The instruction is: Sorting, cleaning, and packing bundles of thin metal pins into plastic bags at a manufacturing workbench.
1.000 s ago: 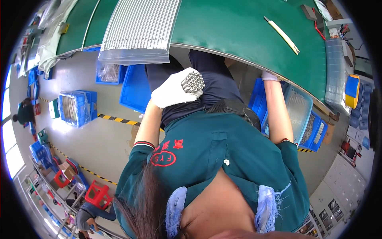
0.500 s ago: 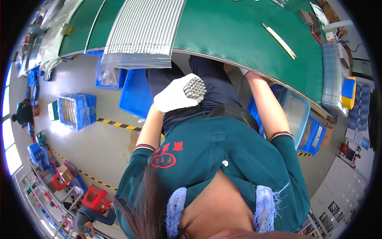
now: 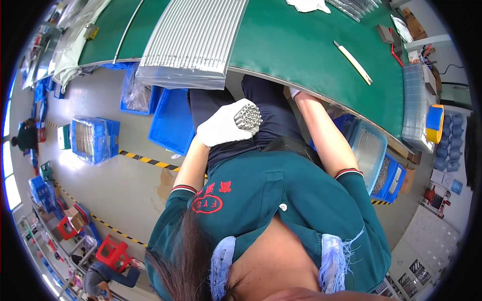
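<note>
My left hand (image 3: 220,125), in a white glove, is wrapped around a bundle of thin metal tubes (image 3: 248,117) above my lap. The hollow ends of the tubes face up toward me; their far length is hidden. My right hand (image 3: 294,93) reaches beneath the table edge, with only a bit of white glove at the wrist showing. Its fingers are out of sight. A clear plastic bag of silvery tubes (image 3: 191,37) lies side by side on the green table (image 3: 291,50), its open end hanging over the front edge.
A utility knife (image 3: 353,62) and a single rod (image 3: 128,31) lie on the table. Blue bins (image 3: 173,123) stand below at left; a clear tub (image 3: 369,150) sits at right. A yellow-and-blue tape roll (image 3: 435,123) is by the right edge. Another person (image 3: 103,278) is at lower left.
The table and bag have shifted slightly right and down in view, and more of a white cloth shows at the top. My right wrist is slightly further left; the left hand keeps its grip.
</note>
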The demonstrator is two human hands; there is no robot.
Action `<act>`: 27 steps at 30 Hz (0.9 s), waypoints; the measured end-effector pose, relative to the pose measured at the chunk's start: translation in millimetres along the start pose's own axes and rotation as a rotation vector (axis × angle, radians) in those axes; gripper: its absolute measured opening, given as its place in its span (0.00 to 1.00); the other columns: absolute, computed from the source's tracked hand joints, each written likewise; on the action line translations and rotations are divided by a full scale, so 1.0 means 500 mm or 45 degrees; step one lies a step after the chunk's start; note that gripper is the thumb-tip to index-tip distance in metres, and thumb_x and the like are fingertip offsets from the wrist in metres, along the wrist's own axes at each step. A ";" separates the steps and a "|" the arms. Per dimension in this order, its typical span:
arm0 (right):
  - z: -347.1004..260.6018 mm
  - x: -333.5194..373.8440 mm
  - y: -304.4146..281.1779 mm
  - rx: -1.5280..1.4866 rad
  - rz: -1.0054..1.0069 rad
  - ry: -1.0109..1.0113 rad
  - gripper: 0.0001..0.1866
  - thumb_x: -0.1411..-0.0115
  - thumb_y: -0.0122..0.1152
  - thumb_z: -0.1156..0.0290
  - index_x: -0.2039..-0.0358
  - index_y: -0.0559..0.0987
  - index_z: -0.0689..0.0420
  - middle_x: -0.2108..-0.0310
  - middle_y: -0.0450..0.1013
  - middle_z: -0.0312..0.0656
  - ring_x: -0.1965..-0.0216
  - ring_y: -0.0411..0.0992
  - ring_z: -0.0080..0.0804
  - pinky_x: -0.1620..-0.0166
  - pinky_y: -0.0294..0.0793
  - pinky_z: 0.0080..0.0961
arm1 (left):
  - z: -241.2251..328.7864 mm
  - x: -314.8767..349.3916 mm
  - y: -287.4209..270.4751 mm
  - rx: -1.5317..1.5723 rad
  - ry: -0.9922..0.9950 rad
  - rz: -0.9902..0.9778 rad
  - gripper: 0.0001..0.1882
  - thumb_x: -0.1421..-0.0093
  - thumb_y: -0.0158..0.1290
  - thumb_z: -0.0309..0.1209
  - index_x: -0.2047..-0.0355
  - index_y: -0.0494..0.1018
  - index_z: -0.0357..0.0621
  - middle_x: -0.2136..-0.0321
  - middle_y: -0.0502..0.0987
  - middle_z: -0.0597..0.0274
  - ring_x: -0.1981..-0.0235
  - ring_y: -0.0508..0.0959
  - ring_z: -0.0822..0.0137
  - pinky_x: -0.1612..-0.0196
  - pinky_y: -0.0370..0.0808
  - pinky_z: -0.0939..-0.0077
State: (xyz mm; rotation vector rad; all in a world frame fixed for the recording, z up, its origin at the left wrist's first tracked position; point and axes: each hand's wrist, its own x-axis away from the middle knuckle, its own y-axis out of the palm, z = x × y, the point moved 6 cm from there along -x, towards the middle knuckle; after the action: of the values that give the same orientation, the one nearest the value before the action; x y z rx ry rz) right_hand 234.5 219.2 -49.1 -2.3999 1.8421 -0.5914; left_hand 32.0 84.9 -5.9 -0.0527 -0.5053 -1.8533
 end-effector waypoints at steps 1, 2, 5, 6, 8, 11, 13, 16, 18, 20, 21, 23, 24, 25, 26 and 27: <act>-0.001 0.000 0.002 0.015 0.005 -0.004 0.13 0.39 0.50 0.69 0.55 0.74 0.57 0.58 0.73 0.44 0.57 0.72 0.34 0.58 0.74 0.31 | -0.002 0.000 0.000 -0.011 0.006 -0.024 0.22 0.58 0.59 0.18 0.60 0.68 0.38 0.68 0.75 0.64 0.66 0.75 0.76 0.59 0.74 0.79; -0.002 0.000 0.004 0.030 0.011 -0.008 0.13 0.39 0.50 0.69 0.55 0.74 0.57 0.58 0.73 0.44 0.57 0.72 0.34 0.58 0.74 0.31 | -0.002 0.000 0.001 -0.022 0.012 -0.048 0.22 0.57 0.58 0.16 0.59 0.68 0.37 0.67 0.74 0.64 0.66 0.74 0.76 0.58 0.74 0.80; -0.004 0.003 0.008 0.072 0.034 -0.016 0.13 0.39 0.50 0.69 0.55 0.73 0.57 0.57 0.73 0.44 0.57 0.72 0.34 0.58 0.74 0.31 | 0.002 -0.002 0.001 -0.101 0.027 -0.004 0.22 0.59 0.60 0.21 0.61 0.69 0.38 0.70 0.75 0.64 0.67 0.75 0.76 0.60 0.73 0.79; -0.004 0.004 0.009 0.086 0.042 -0.018 0.13 0.39 0.50 0.69 0.55 0.73 0.57 0.57 0.73 0.44 0.57 0.72 0.34 0.58 0.74 0.31 | 0.001 -0.002 0.001 -0.101 0.026 -0.006 0.22 0.59 0.60 0.21 0.61 0.69 0.38 0.70 0.75 0.64 0.67 0.75 0.76 0.60 0.73 0.79; -0.006 0.004 0.010 0.112 0.061 -0.025 0.13 0.39 0.50 0.69 0.55 0.73 0.56 0.57 0.73 0.44 0.56 0.71 0.34 0.58 0.74 0.31 | -0.003 -0.002 0.001 -0.054 0.020 0.000 0.21 0.59 0.60 0.21 0.61 0.69 0.38 0.70 0.75 0.64 0.67 0.75 0.77 0.60 0.73 0.79; -0.010 0.004 0.013 0.150 0.085 -0.037 0.13 0.39 0.50 0.69 0.55 0.73 0.56 0.57 0.73 0.44 0.56 0.71 0.35 0.58 0.74 0.32 | -0.001 -0.003 0.006 -0.138 0.029 0.036 0.22 0.59 0.60 0.20 0.61 0.69 0.38 0.70 0.75 0.64 0.67 0.75 0.77 0.60 0.73 0.80; -0.011 0.004 0.018 0.175 0.095 -0.043 0.13 0.39 0.50 0.69 0.55 0.73 0.56 0.57 0.72 0.44 0.56 0.71 0.35 0.58 0.75 0.32 | 0.002 -0.001 0.008 -0.126 0.021 0.035 0.21 0.59 0.60 0.19 0.62 0.69 0.38 0.70 0.75 0.64 0.67 0.75 0.78 0.60 0.73 0.80; -0.012 0.005 0.024 0.214 0.114 -0.051 0.13 0.39 0.49 0.69 0.55 0.73 0.56 0.57 0.72 0.44 0.56 0.71 0.35 0.58 0.75 0.32 | 0.001 0.000 0.009 -0.097 0.011 0.028 0.21 0.59 0.60 0.19 0.62 0.69 0.38 0.70 0.75 0.65 0.67 0.75 0.78 0.60 0.73 0.80; -0.013 0.006 0.028 0.240 0.127 -0.056 0.13 0.39 0.49 0.69 0.55 0.73 0.56 0.57 0.72 0.44 0.56 0.71 0.35 0.58 0.75 0.33 | -0.001 -0.001 0.006 -0.081 0.010 0.024 0.21 0.59 0.61 0.19 0.62 0.69 0.39 0.70 0.75 0.65 0.67 0.75 0.78 0.60 0.73 0.80; -0.015 0.007 0.032 0.267 0.140 -0.063 0.13 0.39 0.49 0.69 0.55 0.73 0.55 0.57 0.72 0.44 0.56 0.71 0.35 0.58 0.75 0.33 | -0.002 -0.002 0.003 -0.064 0.045 -0.002 0.22 0.59 0.61 0.19 0.62 0.69 0.38 0.70 0.75 0.64 0.66 0.75 0.78 0.59 0.73 0.80; -0.016 0.008 0.034 0.280 0.147 -0.066 0.13 0.39 0.49 0.69 0.55 0.73 0.55 0.57 0.72 0.44 0.56 0.71 0.36 0.58 0.75 0.33 | -0.002 -0.001 0.005 -0.064 0.046 -0.002 0.22 0.59 0.61 0.19 0.62 0.69 0.38 0.70 0.75 0.64 0.66 0.75 0.78 0.59 0.73 0.80; -0.019 0.006 0.037 0.309 0.161 -0.076 0.13 0.39 0.49 0.69 0.54 0.73 0.55 0.57 0.72 0.44 0.55 0.71 0.36 0.58 0.75 0.33 | -0.002 -0.002 0.006 -0.181 0.037 0.035 0.22 0.60 0.61 0.19 0.61 0.69 0.38 0.70 0.75 0.64 0.66 0.75 0.77 0.59 0.73 0.80; -0.020 0.005 0.039 0.323 0.167 -0.080 0.13 0.39 0.49 0.69 0.54 0.73 0.55 0.57 0.72 0.44 0.55 0.71 0.36 0.58 0.75 0.33 | -0.002 -0.004 0.004 -0.181 0.039 0.035 0.22 0.60 0.61 0.19 0.61 0.69 0.38 0.70 0.75 0.64 0.66 0.75 0.77 0.59 0.73 0.80; -0.021 0.006 0.041 0.336 0.172 -0.084 0.13 0.39 0.49 0.69 0.54 0.73 0.55 0.57 0.72 0.44 0.55 0.71 0.36 0.58 0.75 0.33 | -0.004 -0.004 0.005 -0.138 0.046 0.011 0.22 0.60 0.61 0.19 0.61 0.69 0.38 0.69 0.75 0.64 0.66 0.75 0.77 0.59 0.73 0.80; -0.021 0.006 0.043 0.350 0.177 -0.087 0.13 0.39 0.49 0.69 0.54 0.73 0.55 0.57 0.72 0.44 0.55 0.71 0.36 0.58 0.75 0.33 | -0.004 -0.003 0.006 -0.095 0.053 -0.013 0.22 0.60 0.61 0.19 0.61 0.69 0.38 0.69 0.75 0.64 0.66 0.75 0.77 0.59 0.73 0.80; -0.022 0.006 0.045 0.363 0.182 -0.090 0.13 0.39 0.49 0.69 0.54 0.73 0.55 0.57 0.72 0.44 0.55 0.71 0.36 0.58 0.75 0.34 | -0.004 -0.002 0.007 -0.095 0.053 -0.013 0.22 0.60 0.61 0.19 0.61 0.69 0.38 0.69 0.75 0.64 0.66 0.75 0.77 0.59 0.73 0.80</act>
State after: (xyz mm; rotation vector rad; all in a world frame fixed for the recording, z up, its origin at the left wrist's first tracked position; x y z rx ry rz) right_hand 210.9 211.8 -44.6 -2.0632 1.7477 -0.6926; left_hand 36.0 84.4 -6.8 -0.0620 -0.4082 -1.8788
